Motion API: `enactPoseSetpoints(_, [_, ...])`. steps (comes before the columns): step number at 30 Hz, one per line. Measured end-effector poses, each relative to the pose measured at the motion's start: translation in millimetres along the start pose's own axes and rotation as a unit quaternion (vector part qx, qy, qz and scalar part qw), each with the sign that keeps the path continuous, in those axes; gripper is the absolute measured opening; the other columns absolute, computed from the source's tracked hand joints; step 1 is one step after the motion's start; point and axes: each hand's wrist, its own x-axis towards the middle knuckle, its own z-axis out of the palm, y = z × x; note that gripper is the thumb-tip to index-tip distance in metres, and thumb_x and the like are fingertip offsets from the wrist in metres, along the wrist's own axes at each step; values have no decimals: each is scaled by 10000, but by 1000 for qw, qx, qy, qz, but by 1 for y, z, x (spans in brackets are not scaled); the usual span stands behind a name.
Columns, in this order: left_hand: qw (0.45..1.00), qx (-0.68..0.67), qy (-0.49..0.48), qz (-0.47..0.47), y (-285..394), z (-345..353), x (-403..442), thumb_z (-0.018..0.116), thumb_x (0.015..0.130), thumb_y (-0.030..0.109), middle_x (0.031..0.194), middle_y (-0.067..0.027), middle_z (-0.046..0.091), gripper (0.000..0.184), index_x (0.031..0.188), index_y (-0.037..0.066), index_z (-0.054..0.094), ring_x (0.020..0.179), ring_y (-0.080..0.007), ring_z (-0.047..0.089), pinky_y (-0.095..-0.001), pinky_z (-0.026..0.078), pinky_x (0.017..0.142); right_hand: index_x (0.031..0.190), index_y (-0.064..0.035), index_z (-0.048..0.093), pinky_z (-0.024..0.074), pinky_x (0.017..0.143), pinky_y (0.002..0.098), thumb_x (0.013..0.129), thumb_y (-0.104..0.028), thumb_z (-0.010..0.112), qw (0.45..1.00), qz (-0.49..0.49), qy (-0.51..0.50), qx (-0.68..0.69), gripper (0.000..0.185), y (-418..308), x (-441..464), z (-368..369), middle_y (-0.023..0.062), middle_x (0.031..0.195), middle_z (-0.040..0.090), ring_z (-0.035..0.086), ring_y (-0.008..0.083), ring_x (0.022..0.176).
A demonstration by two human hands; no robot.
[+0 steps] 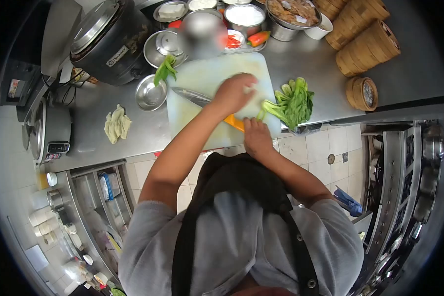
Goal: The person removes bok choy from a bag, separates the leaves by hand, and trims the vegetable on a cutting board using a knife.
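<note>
The cutting board (192, 130) lies on the metal surface (148, 130) in front of the person. The knife (234, 122) rests across the board's middle, its blade pointing to the left edge and its orange handle toward the near right corner. The left hand (237, 93) is above the board, just beyond the handle, its forearm crossing over the knife; its fingers are bent and blurred, and whether they hold anything cannot be told. The right hand (257, 135) is at the board's near right part, close by the handle's end, fingertips next to a thin green stalk (261, 116); whether they pinch it is unclear. Leafy greens (297, 103) overlap the board's right edge, just beyond the right hand. A metal bowl (151, 92) sits beside the board's left edge.
</note>
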Motion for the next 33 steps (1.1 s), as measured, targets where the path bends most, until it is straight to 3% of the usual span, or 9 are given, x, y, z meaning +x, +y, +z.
enactPoseSetpoints(2, [961,222,-167,-7,6,44,19,781,757,186,1134,-112,672,371,1103,96,684,1079,-317,613,-428,498,922,1135,-6,526,477,811,425,807,-90,560,1000,-5,-5,4,340,-7,7,4,156,1017,595,591,319,952])
enactPoseSetpoints(6, [943,199,-268,16,-21,80,31,782,727,136,1066,-114,670,309,1006,78,665,986,-289,631,-386,515,839,1133,0,523,478,807,411,812,-100,565,996,-75,50,-1,339,0,16,15,162,1015,594,599,312,958])
enactPoseSetpoints(9, [953,76,-272,-111,-11,73,41,756,725,98,979,-93,670,271,974,65,654,843,-230,645,-330,518,774,1205,-5,509,480,836,446,863,-121,547,997,-66,-23,13,363,-3,19,4,181,1054,591,624,325,948])
enactPoseSetpoints(15, [944,-326,19,-51,45,20,46,772,749,-15,937,7,630,367,1069,31,599,837,-73,610,-251,506,740,1259,-14,474,484,919,504,920,-214,516,941,68,-156,291,396,0,14,-37,295,1071,613,633,450,1030])
enactPoseSetpoints(18, [920,-368,131,16,65,-34,27,736,783,-77,1044,-49,625,425,1156,16,556,957,-110,617,-252,517,812,1322,-40,466,488,930,470,964,-322,507,891,111,-249,362,457,25,17,-52,311,1133,628,619,439,1079])
enactPoseSetpoints(21, [899,-363,235,76,74,-83,-6,709,789,-82,1053,-76,631,439,1186,4,542,968,-155,630,-295,532,849,1379,-68,471,480,957,446,985,-411,503,916,41,-142,372,524,59,7,-24,264,1220,630,610,409,1132])
enactPoseSetpoints(25, [796,-526,292,-73,30,-104,-70,677,858,-10,1026,-116,634,364,1184,-2,515,880,-195,660,-310,563,810,1420,-102,474,474,976,425,1001,-420,501,929,23,-115,350,526,78,-4,-30,218,1284,618,592,400,1178])
enactPoseSetpoints(27, [762,-525,280,-257,-20,-87,-105,666,903,53,968,-106,648,254,1122,1,549,826,-206,667,-327,572,779,1411,-115,494,481,956,453,1004,-393,499,949,47,-98,295,492,72,-12,-42,227,1258,622,603,414,1139])
enactPoseSetpoints(33, [838,-274,319,-347,-40,-33,-138,688,931,119,958,-46,670,235,1128,-4,646,804,-129,618,-274,515,748,1437,-133,473,518,854,481,995,-291,541,971,61,2,230,474,74,-10,-18,227,1116,646,650,428,982])
